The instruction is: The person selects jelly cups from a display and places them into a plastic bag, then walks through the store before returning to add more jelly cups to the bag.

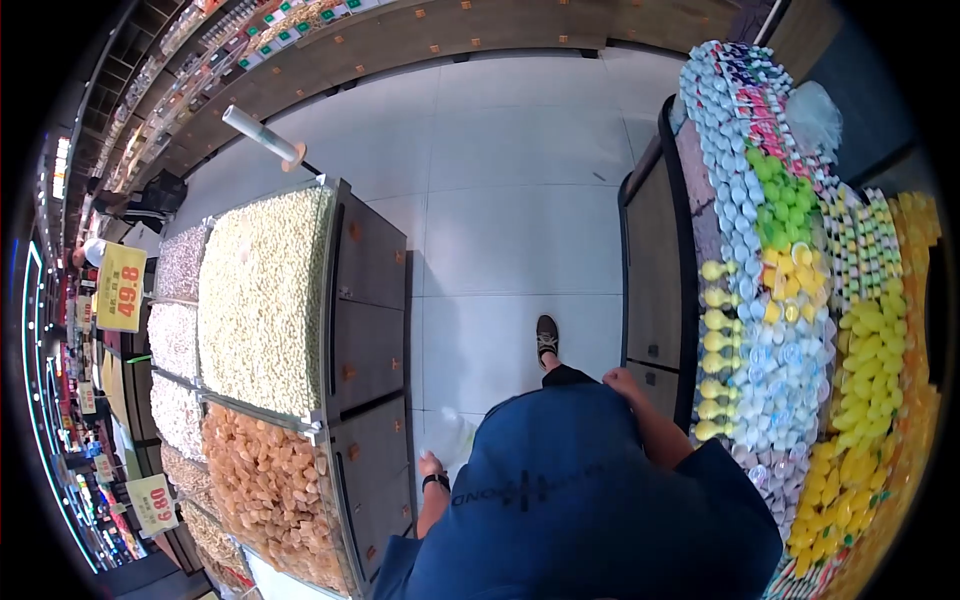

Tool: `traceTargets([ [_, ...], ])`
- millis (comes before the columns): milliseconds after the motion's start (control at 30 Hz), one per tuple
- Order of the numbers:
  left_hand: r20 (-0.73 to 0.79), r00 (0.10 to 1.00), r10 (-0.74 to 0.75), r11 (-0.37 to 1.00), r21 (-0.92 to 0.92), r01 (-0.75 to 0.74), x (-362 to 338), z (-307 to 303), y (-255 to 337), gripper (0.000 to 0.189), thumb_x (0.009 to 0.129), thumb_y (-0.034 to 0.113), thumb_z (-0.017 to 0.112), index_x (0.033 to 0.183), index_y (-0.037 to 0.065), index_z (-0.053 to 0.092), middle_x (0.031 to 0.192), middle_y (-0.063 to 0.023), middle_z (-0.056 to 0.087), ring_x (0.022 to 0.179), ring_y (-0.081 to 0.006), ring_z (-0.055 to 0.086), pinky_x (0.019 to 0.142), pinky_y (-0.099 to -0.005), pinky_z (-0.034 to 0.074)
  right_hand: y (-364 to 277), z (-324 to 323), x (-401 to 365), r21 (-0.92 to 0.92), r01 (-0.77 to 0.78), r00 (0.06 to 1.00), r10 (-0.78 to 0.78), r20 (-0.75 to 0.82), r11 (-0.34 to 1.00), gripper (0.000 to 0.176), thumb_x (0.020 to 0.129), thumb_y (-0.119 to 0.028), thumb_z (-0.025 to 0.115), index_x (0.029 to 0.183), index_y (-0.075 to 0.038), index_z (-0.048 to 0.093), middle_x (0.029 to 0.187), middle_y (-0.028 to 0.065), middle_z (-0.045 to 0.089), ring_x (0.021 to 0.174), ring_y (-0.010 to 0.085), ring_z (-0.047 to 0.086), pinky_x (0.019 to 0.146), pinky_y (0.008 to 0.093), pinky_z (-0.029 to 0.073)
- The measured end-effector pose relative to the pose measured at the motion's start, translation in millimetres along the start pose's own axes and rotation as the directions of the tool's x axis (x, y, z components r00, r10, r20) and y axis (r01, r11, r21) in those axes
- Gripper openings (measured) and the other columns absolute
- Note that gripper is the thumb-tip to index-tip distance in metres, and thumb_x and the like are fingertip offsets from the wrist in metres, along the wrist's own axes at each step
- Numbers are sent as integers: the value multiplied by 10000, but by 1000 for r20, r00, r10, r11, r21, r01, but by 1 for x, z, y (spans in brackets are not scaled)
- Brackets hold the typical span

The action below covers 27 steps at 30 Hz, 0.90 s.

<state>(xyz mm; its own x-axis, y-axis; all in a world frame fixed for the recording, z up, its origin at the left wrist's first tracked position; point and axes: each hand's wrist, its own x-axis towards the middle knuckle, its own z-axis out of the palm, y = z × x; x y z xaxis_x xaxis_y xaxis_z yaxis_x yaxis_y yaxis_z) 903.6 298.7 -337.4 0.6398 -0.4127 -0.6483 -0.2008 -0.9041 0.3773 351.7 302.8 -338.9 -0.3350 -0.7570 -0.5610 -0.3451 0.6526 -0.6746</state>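
At the lower middle, beside the blue shirt, my left hand (430,464) has its fingers curled at the edge of a thin clear plastic bag (452,432), with a dark band on the wrist. My right hand (622,382) is closed by my other side, near the dark cabinet edge, and I cannot make out anything in it. Bins of pale nuts (265,300) and orange-brown lumps (268,485) stand to the left. Rows of packaged jelly cups (780,375) and yellow packs (865,370) fill the display on the right.
Grey tile floor (520,240) runs between the two displays, with my shoe (547,338) on it. A roll on a pole (265,138) rises behind the nut bins. Price signs (121,288) stand at the left; a person in dark clothing is beyond.
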Motion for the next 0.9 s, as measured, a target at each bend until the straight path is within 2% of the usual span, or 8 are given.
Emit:
traceTargets([
  [167,45,999,-25,897,-440,42,25,57,60,382,916,288,482,1195,28,493,972,-128,601,814,-258,597,633,-425,492,-54,-39,131,-221,-48,995,64,70,974,149,756,-173,601,698,-49,659,595,67,630,544,150,598,523,319,470],
  [200,261,964,-51,980,-174,99,20,40,100,403,905,323,482,1207,55,492,944,-120,603,764,-258,599,544,-408,474,-81,-54,148,-202,-38,991,63,119,979,150,758,-166,590,693,-47,656,585,62,624,521,148,586,509,321,466],
  [300,58,996,71,965,-256,-54,10,74,173,396,899,304,510,1174,22,538,956,-126,621,739,-248,610,518,-398,475,-119,-72,200,-89,-8,999,11,35,996,128,785,-152,594,752,-46,658,635,49,626,536,135,585,502,294,466],
  [467,50,993,107,982,-162,-97,50,110,278,372,917,276,504,1139,-19,555,898,-119,637,692,-230,611,489,-375,469,-162,-88,253,229,-121,992,127,-14,966,121,833,-151,607,893,-52,642,763,32,615,611,120,596,517,241,475],
  [667,125,974,188,976,87,-199,96,182,468,400,893,297,529,1057,-63,591,905,-186,656,778,-291,644,660,-414,504,-81,-93,304,-66,-182,975,171,-139,981,132,810,-188,625,844,-62,638,636,22,545,545,114,518,473,286,411],
  [733,217,912,349,826,389,-408,153,218,514,427,884,322,530,1059,-63,593,954,-246,655,893,-375,640,771,-444,488,-95,-117,290,21,-384,921,384,-67,923,131,816,-202,621,837,-74,633,630,20,532,530,112,495,461,276,386],
  [767,252,894,370,852,292,-435,150,232,551,424,884,317,527,1070,-59,595,985,-258,650,941,-397,625,806,-449,478,-110,-129,287,105,-546,837,548,20,831,131,821,-215,617,829,-85,627,624,18,519,515,110,472,449,266,361],
  [900,353,680,642,682,141,-717,155,310,697,357,887,300,517,917,-51,577,883,-269,627,869,-390,617,758,-466,458,-199,-164,299,420,-578,762,647,-29,700,137,846,-239,597,830,-104,615,628,3,503,500,99,439,434,254,318],
])
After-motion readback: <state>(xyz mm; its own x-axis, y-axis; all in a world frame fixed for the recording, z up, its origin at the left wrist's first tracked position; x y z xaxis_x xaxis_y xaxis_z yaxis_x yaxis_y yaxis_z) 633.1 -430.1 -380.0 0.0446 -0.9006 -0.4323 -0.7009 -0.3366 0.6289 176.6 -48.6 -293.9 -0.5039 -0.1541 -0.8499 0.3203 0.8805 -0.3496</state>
